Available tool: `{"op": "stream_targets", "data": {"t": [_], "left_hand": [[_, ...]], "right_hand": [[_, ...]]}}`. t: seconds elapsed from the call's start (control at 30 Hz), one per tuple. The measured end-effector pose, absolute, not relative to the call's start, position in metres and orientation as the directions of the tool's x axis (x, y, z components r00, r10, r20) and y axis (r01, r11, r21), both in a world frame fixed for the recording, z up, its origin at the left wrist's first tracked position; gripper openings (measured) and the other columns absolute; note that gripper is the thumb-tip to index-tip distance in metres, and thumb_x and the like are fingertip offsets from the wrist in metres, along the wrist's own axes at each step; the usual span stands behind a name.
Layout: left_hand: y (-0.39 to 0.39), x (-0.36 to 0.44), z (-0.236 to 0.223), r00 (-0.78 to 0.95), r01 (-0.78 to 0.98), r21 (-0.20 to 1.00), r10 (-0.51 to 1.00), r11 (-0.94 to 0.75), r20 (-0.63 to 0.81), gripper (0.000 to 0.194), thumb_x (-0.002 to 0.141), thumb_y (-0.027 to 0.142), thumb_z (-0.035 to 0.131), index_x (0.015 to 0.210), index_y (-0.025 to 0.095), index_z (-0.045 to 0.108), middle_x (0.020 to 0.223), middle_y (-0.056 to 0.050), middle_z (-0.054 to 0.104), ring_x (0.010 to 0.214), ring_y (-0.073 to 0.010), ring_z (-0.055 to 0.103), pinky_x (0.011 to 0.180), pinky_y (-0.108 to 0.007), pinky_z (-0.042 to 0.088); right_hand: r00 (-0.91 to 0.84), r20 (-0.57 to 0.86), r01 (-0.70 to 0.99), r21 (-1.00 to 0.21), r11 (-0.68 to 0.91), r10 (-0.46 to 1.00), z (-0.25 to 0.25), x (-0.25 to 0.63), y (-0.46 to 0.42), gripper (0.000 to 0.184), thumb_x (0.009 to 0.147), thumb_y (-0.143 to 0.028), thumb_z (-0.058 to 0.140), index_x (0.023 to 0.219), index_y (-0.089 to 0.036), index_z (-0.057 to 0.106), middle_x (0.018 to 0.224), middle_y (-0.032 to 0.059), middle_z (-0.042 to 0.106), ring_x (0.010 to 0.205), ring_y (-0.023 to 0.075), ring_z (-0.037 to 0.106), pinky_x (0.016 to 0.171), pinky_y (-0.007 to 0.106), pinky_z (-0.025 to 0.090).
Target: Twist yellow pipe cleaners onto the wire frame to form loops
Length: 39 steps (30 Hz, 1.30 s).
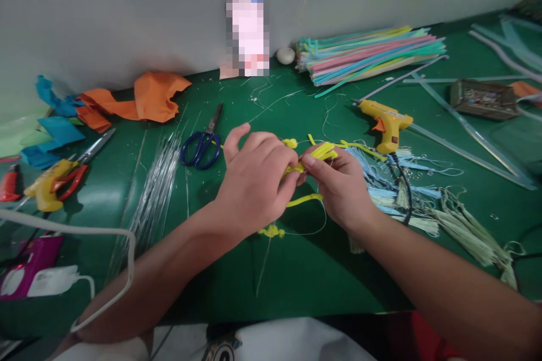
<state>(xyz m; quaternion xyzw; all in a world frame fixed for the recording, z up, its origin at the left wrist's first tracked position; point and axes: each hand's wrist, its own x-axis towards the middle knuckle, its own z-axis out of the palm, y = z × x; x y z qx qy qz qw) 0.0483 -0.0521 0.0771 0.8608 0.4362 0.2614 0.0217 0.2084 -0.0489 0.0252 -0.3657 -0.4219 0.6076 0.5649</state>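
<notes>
Over the middle of the green table, both hands meet on a bunch of folded yellow pipe cleaners point(322, 152). My right hand point(345, 183) pinches the bunch between thumb and fingers. From the other side my left hand point(262, 177) has its fingers curled on the same bunch, its thumb raised; its fingertips are partly hidden. A loose yellow strand point(305, 200) sticks out below the hands. Under my left wrist lies a small curled yellow piece point(271, 231) with thin wire running from it. Blue-handled scissors point(200, 146) rest just left of my left hand.
A yellow glue gun point(386, 124) sits at right, beside pale blue tassels point(381, 180). Behind lies a pile of colored pipe cleaners point(368, 56). Wire lengths point(154, 192), orange paper point(154, 98) and a second glue gun point(48, 186) are at left. A white cable point(131, 248) crosses my left forearm.
</notes>
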Motion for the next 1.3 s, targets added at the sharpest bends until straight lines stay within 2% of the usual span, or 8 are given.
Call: {"op": "stream_targets", "data": {"t": [0.27, 0.53, 0.63, 0.83, 0.97, 1.13, 1.23, 1.3], "left_hand": [[-0.052, 0.048, 0.074, 0.521, 0.734, 0.114, 0.663, -0.670, 0.538, 0.014, 0.091, 0.026, 0.058, 0.079, 0.020, 0.057, 0.081, -0.003, 0.069, 0.094, -0.0238, 0.064, 0.108, -0.049, 0.035], [-0.046, 0.044, 0.071, 0.524, 0.686, 0.124, 0.605, -0.717, 0.600, 0.008, 0.092, 0.021, 0.057, 0.088, 0.019, 0.063, 0.099, -0.008, 0.070, 0.102, -0.0243, 0.064, 0.092, -0.042, 0.049], [-0.046, 0.042, 0.072, 0.457, 0.710, 0.139, 0.602, -0.691, 0.655, 0.005, 0.089, 0.022, 0.063, 0.086, 0.020, 0.061, 0.105, -0.011, 0.067, 0.109, -0.0268, 0.062, 0.096, -0.045, 0.048], [-0.048, 0.042, 0.077, 0.317, 0.676, 0.413, 0.747, -0.610, 0.585, 0.008, 0.087, 0.018, 0.063, 0.084, 0.020, 0.056, 0.115, -0.011, 0.065, 0.113, -0.0252, 0.062, 0.098, -0.044, 0.049], [-0.049, 0.043, 0.079, 0.260, 0.588, 0.600, 0.829, -0.543, 0.495, 0.009, 0.086, 0.018, 0.064, 0.083, 0.021, 0.056, 0.107, -0.006, 0.067, 0.106, -0.0206, 0.065, 0.095, -0.038, 0.050], [-0.047, 0.042, 0.080, 0.147, 0.423, 0.869, 0.966, -0.257, 0.215, 0.028, 0.083, 0.024, 0.071, 0.108, 0.021, 0.059, 0.093, -0.002, 0.067, 0.082, -0.0160, 0.066, 0.068, -0.028, 0.052], [-0.043, 0.040, 0.082, 0.147, 0.327, 0.938, 0.987, -0.114, 0.068, 0.045, 0.081, 0.026, 0.073, 0.122, 0.021, 0.058, 0.086, 0.000, 0.067, 0.072, -0.0147, 0.066, 0.062, -0.026, 0.051], [-0.040, 0.038, 0.083, 0.150, 0.330, 0.942, 0.989, -0.066, 0.017, 0.041, 0.079, 0.026, 0.075, 0.118, 0.021, 0.063, 0.084, 0.000, 0.067, 0.070, -0.0138, 0.064, 0.061, -0.025, 0.050]], "right_hand": [[-0.126, 0.099, -0.406, -0.913, 0.040, 0.987, 0.021, 0.208, -0.051, 0.007, 0.084, -0.028, 0.076, 0.078, -0.026, 0.072, 0.070, -0.0037, 0.067, 0.064, 0.0116, 0.059, 0.065, 0.026, 0.049], [-0.146, 0.109, -0.442, -0.896, 0.034, 0.983, 0.020, 0.211, -0.047, 0.004, 0.088, -0.028, 0.072, 0.086, -0.028, 0.075, 0.086, -0.0017, 0.072, 0.083, 0.0143, 0.065, 0.081, 0.029, 0.053], [-0.167, 0.107, -0.433, -0.901, 0.024, 0.980, 0.021, 0.210, -0.048, 0.007, 0.089, -0.027, 0.071, 0.084, -0.027, 0.075, 0.087, -0.0012, 0.073, 0.085, 0.0151, 0.067, 0.085, 0.030, 0.053], [-0.183, 0.129, -0.425, -0.904, 0.040, 0.975, 0.024, 0.209, -0.050, 0.008, 0.090, -0.028, 0.070, 0.082, -0.027, 0.072, 0.088, -0.0007, 0.073, 0.088, 0.0164, 0.068, 0.088, 0.032, 0.053], [-0.169, 0.119, -0.404, -0.914, 0.042, 0.978, 0.025, 0.210, -0.050, 0.009, 0.089, -0.032, 0.071, 0.082, -0.026, 0.070, 0.089, -0.0001, 0.073, 0.089, 0.0173, 0.067, 0.087, 0.032, 0.052], [-0.162, 0.119, -0.402, -0.915, 0.045, 0.980, 0.023, 0.212, -0.050, 0.008, 0.090, -0.030, 0.069, 0.083, -0.026, 0.070, 0.089, -0.0001, 0.073, 0.089, 0.0172, 0.067, 0.089, 0.033, 0.052], [-0.166, 0.118, -0.412, -0.910, 0.040, 0.979, 0.023, 0.211, -0.050, 0.007, 0.090, -0.029, 0.069, 0.083, -0.026, 0.070, 0.090, 0.0001, 0.073, 0.090, 0.0175, 0.067, 0.091, 0.034, 0.051], [-0.168, 0.117, -0.416, -0.908, 0.037, 0.979, 0.023, 0.211, -0.050, 0.007, 0.090, -0.028, 0.069, 0.084, -0.026, 0.071, 0.090, 0.0000, 0.073, 0.092, 0.0176, 0.067, 0.092, 0.034, 0.051]]}}
